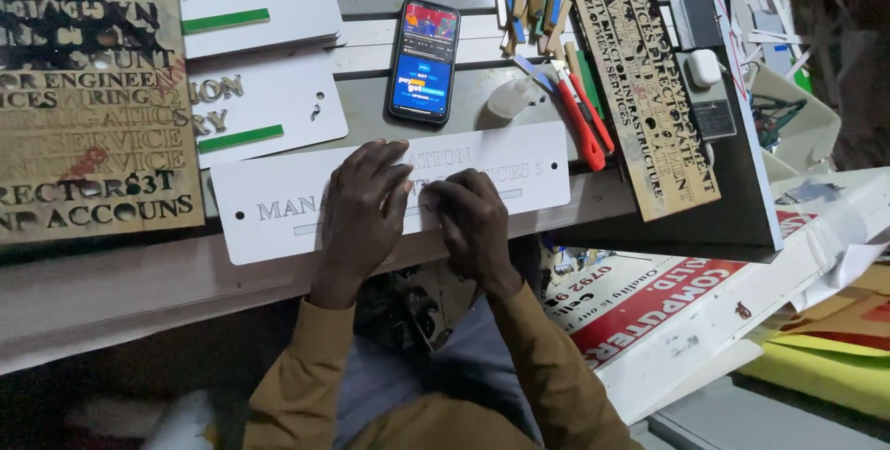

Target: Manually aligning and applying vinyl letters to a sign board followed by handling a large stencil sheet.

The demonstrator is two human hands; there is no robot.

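Note:
A long white sign plate [519, 167] with raised white letters lies across the near edge of the workbench. My left hand [363, 200] rests flat on its middle, fingers spread over the lettering. My right hand [471, 218] is beside it with fingertips pinched together on the plate, pressing at a small letter; what is under the fingertips is hidden. Both wrists come up from below in tan sleeves.
A lit smartphone [425, 61] lies just behind the plate. Two more white plates with green strips [269, 102] sit at left, next to a gold cut-out letter sheet [88, 88]. A glue bottle [512, 96], red cutters [584, 116], a second gold sheet [644, 79] and sticks are at right.

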